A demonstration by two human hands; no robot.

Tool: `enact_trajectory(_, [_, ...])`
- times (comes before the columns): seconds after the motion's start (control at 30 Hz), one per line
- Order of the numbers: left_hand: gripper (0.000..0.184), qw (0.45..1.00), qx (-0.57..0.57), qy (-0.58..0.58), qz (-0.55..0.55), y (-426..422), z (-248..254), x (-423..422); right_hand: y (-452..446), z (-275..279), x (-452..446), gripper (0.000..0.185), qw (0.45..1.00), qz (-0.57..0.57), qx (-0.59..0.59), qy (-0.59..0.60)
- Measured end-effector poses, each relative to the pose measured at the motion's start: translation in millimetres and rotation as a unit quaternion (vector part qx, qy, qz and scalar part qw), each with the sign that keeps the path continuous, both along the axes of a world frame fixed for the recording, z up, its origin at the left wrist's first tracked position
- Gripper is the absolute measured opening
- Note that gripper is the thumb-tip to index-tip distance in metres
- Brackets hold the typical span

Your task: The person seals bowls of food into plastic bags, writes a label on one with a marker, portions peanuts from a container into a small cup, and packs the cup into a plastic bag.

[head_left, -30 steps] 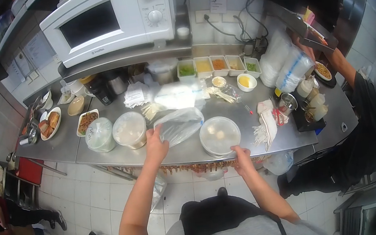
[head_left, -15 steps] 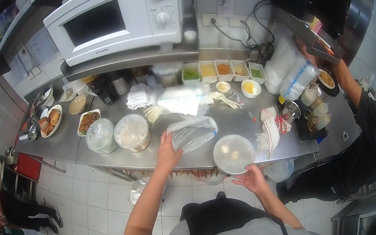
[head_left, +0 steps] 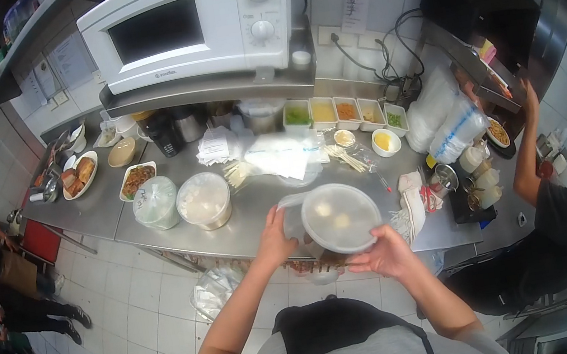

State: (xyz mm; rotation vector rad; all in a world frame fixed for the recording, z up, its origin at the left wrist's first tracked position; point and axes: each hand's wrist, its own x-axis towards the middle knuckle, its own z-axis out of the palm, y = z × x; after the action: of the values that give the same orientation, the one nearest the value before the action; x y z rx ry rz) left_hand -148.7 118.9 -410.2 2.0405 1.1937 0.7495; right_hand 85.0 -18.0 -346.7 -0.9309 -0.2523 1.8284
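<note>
A round plastic tub (head_left: 341,218) with a translucent lid is lifted and tilted over the counter's front edge. My right hand (head_left: 385,253) grips its lower right rim, thumb on the lid. My left hand (head_left: 276,239) is closed on a clear plastic bag (head_left: 292,210), whose mouth lies against the left side of the tub. How far the tub is inside the bag I cannot tell. To the left stand another lidded tub (head_left: 203,201) and a tub tied in a bag (head_left: 155,204).
A stack of white bags (head_left: 284,155) lies behind my hands. Small trays of chopped ingredients (head_left: 324,112) line the back under the microwave (head_left: 187,31). A cloth (head_left: 414,202) and sauce bottles (head_left: 487,181) are at right, where a co-worker (head_left: 556,211) stands close.
My right hand has raised the tub from the counter edge, up and left towards the bag. My left hand has brought the bag right, against the tub. The co-worker's arm has lifted.
</note>
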Motion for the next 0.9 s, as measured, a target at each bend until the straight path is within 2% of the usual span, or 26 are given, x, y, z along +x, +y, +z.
enact_trajectory(0.1, [0.079, 1.0, -0.018, 0.017, -0.018, 2, -11, 0, 25, -3, -18, 0.068, 0.998, 0.012, -0.028, 0.052])
enact_trajectory(0.17, [0.083, 0.993, -0.093, -0.036, -0.06, 8, -25, -8, 41, -9, -32, 0.078, 0.998, -0.012, -0.059, 0.034])
enact_trajectory(0.2, [0.083, 0.993, -0.093, -0.035, -0.058, 8, -27, -13, 49, -13, -38, 0.083, 0.996, -0.007, -0.057, 0.062])
enact_trajectory(0.23, [0.082, 0.987, -0.141, -0.062, -0.049, 7, -28, -17, 56, -22, -44, 0.083, 0.996, -0.005, -0.058, 0.062])
enact_trajectory(0.27, [0.081, 0.977, -0.188, -0.088, -0.04, 6, -30, -20, 63, -32, -49, 0.081, 0.995, -0.022, -0.072, 0.06])
enact_trajectory(0.3, [0.081, 0.977, -0.188, -0.088, -0.037, 6, -35, -22, 70, -38, -54, 0.08, 0.994, -0.039, -0.085, 0.058])
enact_trajectory(0.4, [0.085, 0.985, -0.121, -0.117, -0.028, 4, -53, -25, 84, -64, -60, 0.068, 0.996, -0.028, -0.077, 0.048])
enact_trajectory(0.47, [0.076, 0.98, -0.038, -0.188, 0.046, -2, -61, -22, 89, -76, -60, 0.064, 0.997, -0.016, -0.061, 0.033])
enact_trajectory(0.5, [0.076, 0.98, -0.039, -0.188, 0.048, -7, -66, -19, 89, -78, -59, 0.057, 0.999, 0.001, -0.041, 0.022])
enact_trajectory(0.57, [0.065, 0.937, -0.101, -0.287, 0.174, -20, -78, -13, 87, -83, -59, 0.051, 0.999, 0.019, -0.024, 0.013])
enact_trajectory(0.6, [0.065, 0.936, -0.102, -0.286, 0.175, -28, -83, -11, 85, -85, -59, 0.045, 0.998, 0.016, -0.022, -0.063])
enact_trajectory(0.63, [0.054, 0.916, -0.159, -0.306, 0.204, -35, -88, -8, 85, -86, -58, 0.04, 0.99, 0.014, -0.019, -0.139])
enact_trajectory(0.67, [0.043, 0.891, -0.215, -0.325, 0.232, -38, -87, -5, 85, -87, -54, 0.04, 0.99, 0.014, -0.019, -0.14])
enact_trajectory(0.7, [0.043, 0.891, -0.215, -0.325, 0.233, -41, -86, -2, 83, -88, -46, 0.037, 0.984, 0.017, -0.021, -0.174])
enact_trajectory(0.77, [0.039, 0.86, -0.302, -0.346, 0.222, -44, -82, 1, 85, -93, -30, 0.035, 0.978, 0.02, -0.022, -0.208])
enact_trajectory(0.83, [0.035, 0.854, -0.316, -0.348, 0.224, -39, -80, 3, 98, -107, -13, 0.029, 0.904, -0.026, 0.012, -0.426])
enact_trajectory(0.87, [0.031, 0.847, -0.332, -0.348, 0.224, -38, -80, 3, 107, -118, -7, 0.029, 0.904, -0.025, 0.013, -0.426])
enact_trajectory(0.9, [0.031, 0.847, -0.332, -0.348, 0.225, -37, -83, 3, 117, -130, -4, 0.026, 0.815, -0.009, 0.065, -0.576])
